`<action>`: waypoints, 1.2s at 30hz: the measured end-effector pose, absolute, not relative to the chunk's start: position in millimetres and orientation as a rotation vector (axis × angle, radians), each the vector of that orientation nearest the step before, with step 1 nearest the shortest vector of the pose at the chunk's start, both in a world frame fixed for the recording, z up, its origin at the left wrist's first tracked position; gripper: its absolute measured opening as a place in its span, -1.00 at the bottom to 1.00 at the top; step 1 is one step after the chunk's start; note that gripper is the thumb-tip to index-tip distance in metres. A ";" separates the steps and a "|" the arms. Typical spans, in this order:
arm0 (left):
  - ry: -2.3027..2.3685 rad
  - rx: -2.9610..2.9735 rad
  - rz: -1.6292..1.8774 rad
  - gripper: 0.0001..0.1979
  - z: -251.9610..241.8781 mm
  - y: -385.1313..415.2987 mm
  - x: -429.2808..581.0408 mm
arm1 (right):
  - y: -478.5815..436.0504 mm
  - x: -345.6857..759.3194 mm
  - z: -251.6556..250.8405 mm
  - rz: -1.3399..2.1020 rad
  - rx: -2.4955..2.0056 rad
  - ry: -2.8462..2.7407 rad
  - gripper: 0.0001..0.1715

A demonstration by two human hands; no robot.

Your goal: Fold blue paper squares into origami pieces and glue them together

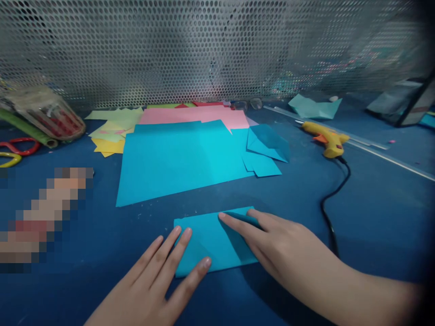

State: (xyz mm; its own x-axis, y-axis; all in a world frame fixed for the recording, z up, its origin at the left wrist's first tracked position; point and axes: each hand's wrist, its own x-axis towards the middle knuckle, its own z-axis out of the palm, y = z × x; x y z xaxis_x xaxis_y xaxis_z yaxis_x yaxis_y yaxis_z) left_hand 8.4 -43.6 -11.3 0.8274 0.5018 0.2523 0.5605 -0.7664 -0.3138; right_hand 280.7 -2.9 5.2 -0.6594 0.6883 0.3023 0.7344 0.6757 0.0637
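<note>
A folded piece of blue paper [217, 240] lies flat on the blue table in front of me. My left hand [152, 280] rests with fingers spread on its left end, the thumb near the lower edge. Across the right end lies my right hand [282, 244], index finger stretched out to the paper's upper edge and thumb apart from it. The other fingers of the right hand are hidden beneath it. Just beyond is a large blue sheet [180, 163], with smaller cut blue pieces [267, 165] at its right side.
Behind the blue sheet lie pink paper [193, 115] and yellow scraps [108, 146]. A yellow glue gun [326, 138] with a black cord [328, 213] lies right, near a folded pale-green paper [316, 107]. Left are a jar [50, 113] and red-handled scissors [25, 147]. Perforated metal [204, 50] stands behind.
</note>
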 end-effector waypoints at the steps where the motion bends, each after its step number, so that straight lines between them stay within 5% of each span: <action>1: -0.805 -2.634 -0.228 -0.21 -11.9 -43.4 8.2 | -2.8 280.5 5.0 -0.264 -1.145 -2.642 -0.40; 36: -0.831 -2.710 -0.247 -0.21 -12.1 -41.9 3.1 | -16.8 285.9 7.7 -0.496 -1.269 -2.654 -0.29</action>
